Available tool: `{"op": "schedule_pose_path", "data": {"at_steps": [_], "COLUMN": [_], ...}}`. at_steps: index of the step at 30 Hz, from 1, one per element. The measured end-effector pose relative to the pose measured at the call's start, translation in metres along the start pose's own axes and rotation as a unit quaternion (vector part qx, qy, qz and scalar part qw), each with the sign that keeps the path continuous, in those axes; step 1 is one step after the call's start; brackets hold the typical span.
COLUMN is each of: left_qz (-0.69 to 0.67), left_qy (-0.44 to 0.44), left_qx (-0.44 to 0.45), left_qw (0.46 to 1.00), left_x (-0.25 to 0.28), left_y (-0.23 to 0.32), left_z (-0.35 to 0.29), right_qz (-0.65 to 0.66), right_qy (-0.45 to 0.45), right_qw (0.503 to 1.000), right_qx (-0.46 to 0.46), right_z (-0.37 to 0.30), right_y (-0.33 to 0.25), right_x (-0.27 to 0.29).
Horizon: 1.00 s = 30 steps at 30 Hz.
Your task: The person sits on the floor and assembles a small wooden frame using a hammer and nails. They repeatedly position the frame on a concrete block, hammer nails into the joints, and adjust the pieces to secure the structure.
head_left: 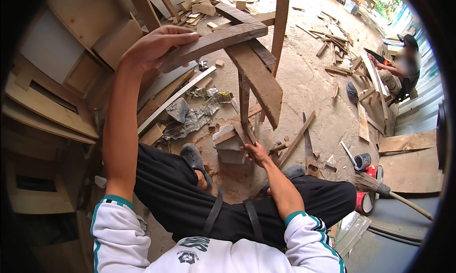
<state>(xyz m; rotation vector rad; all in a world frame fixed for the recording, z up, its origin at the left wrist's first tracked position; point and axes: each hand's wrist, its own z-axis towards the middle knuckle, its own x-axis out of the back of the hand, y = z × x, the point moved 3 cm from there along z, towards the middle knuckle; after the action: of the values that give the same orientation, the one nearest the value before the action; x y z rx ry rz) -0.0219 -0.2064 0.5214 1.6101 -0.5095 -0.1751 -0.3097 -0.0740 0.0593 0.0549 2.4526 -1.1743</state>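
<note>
A frame of joined wooden boards (256, 80) is raised tilted in front of me. At its upper left, my left hand (159, 45) grips the end of a dark plank (216, 44), thumb along the top. Lower down, my right hand (257, 154) is closed on a narrow wooden piece (243, 132) of the same frame. Just under that piece stands a pale grey block (231, 150) on the ground between my feet. Close to the right hand's far side lies what looks like a hammer (280, 146), partly hidden.
A handsaw (308, 147) lies on the floor near a long wood strip (297, 139). Crumpled wrapping (199, 118) is at left, beside stacked boards. A broom (380, 187), a paint can (363, 161) and red tins are at right. Another person (403, 64) sits far right among scrap wood.
</note>
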Motion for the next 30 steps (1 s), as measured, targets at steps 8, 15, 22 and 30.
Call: {"op": "schedule_pose_path", "data": {"at_steps": [8, 15, 22, 30], "left_qz": [0.233, 0.255, 0.129, 0.058], "left_qy": [0.111, 0.144, 0.131, 0.132], "left_qx": [-0.087, -0.125, -0.121, -0.075], "left_qw": [0.962, 0.948, 0.975, 0.987], "left_x": [-0.029, -0.041, -0.041, -0.041], "left_y": [0.001, -0.008, -0.013, -0.005], "left_z": [0.002, -0.003, -0.003, -0.011], "right_qz": [-0.342, -0.748, -0.842, -0.638], "right_qy": [0.108, 0.345, 0.019, 0.251], "right_qw": [0.93, 0.545, 0.392, 0.709], "right_qx": [0.083, 0.157, -0.37, -0.166], "right_z": [0.002, -0.023, 0.017, -0.018], "right_y": [-0.007, -0.091, -0.012, 0.076], "right_x": [0.009, 0.045, 0.08, 0.157]}}
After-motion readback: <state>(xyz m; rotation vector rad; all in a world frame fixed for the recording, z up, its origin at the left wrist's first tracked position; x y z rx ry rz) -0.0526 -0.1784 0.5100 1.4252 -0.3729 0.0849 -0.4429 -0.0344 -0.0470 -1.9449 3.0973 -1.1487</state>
